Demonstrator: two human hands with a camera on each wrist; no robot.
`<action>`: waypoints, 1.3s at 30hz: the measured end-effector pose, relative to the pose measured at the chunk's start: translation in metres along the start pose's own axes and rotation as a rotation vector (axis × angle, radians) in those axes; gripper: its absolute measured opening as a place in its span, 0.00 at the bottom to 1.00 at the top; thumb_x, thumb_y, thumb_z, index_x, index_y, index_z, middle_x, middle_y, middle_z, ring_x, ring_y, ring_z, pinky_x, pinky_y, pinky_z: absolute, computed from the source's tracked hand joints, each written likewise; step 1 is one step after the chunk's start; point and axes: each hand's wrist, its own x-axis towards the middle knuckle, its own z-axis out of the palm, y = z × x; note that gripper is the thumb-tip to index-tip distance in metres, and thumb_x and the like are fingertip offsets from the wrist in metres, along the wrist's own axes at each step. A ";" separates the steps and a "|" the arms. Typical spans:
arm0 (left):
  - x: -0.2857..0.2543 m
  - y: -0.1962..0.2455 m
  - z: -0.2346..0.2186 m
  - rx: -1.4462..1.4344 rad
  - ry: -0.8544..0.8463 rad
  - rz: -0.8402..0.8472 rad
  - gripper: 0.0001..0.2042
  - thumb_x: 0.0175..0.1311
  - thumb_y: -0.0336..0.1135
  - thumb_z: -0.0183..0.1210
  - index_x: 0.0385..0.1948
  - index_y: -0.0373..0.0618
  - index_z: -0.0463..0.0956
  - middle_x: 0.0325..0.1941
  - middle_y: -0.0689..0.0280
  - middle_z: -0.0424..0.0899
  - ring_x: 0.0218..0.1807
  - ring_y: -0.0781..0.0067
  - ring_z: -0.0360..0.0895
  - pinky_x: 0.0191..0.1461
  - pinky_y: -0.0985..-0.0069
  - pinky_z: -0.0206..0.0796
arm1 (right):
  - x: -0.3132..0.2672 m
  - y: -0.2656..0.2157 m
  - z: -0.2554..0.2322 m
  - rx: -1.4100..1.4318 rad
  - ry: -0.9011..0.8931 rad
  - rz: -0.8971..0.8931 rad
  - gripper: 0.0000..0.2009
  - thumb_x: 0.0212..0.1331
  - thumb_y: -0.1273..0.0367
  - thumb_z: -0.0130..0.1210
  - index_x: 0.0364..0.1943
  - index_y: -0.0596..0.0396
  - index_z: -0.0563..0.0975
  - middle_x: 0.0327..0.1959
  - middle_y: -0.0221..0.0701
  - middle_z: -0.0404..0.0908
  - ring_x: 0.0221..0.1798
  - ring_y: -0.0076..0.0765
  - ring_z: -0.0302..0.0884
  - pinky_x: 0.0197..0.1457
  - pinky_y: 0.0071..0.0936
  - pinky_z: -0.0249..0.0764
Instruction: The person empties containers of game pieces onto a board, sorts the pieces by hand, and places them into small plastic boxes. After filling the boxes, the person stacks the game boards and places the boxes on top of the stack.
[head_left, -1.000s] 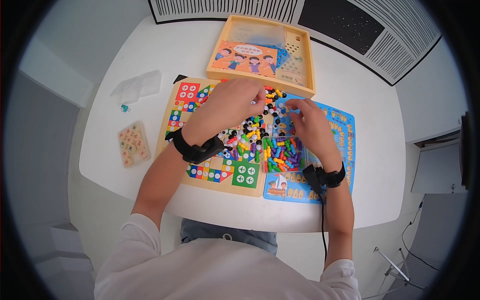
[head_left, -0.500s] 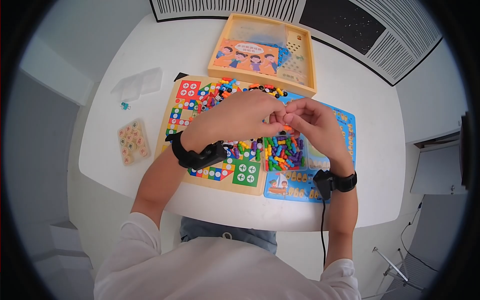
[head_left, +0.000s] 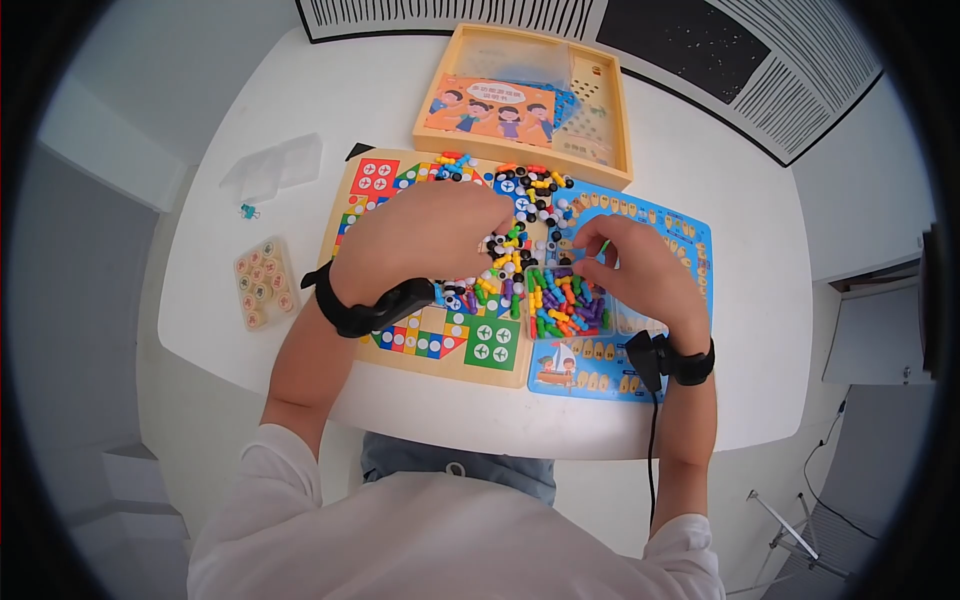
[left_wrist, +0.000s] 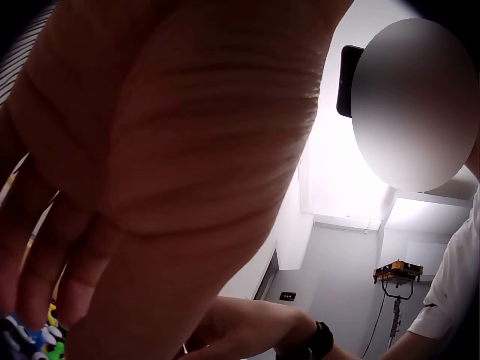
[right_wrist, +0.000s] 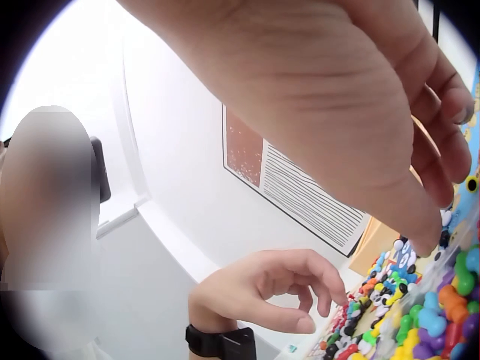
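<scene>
My left hand (head_left: 430, 235) hovers over a heap of coloured, black and white pieces (head_left: 512, 250) on a printed wooden board (head_left: 430, 365). In the right wrist view its fingers (right_wrist: 300, 285) are loosely bent, the thumb apart, nothing visible between them. My right hand (head_left: 645, 270) hangs above the right part of a clear box (head_left: 568, 305) filled with small coloured pegs. Its fingers are bent with a gap to the thumb, and no piece shows in them. The left wrist view shows the left palm (left_wrist: 195, 127) large, with a few pieces at the lower corner.
Under the clear box lies a blue printed board (head_left: 690, 240). Behind stands a wooden tray (head_left: 622, 150) holding an orange booklet (head_left: 490, 105). On the left are an empty clear case (head_left: 275, 168), a small teal item (head_left: 250, 211) and a box of round discs (head_left: 265, 285).
The hands met at the fingertips half a second ago and are now apart. My left hand has moved left, over the heap; the right hand's fingers have come down nearer the clear box.
</scene>
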 end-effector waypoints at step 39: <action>0.007 0.013 0.054 0.325 0.029 0.072 0.04 0.50 0.23 0.65 0.29 0.38 0.83 0.35 0.53 0.87 0.42 0.48 0.88 0.42 0.56 0.78 | -0.012 0.021 -0.003 -0.312 -0.026 0.153 0.03 0.55 0.72 0.67 0.33 0.52 0.88 0.33 0.34 0.90 0.40 0.45 0.88 0.45 0.41 0.82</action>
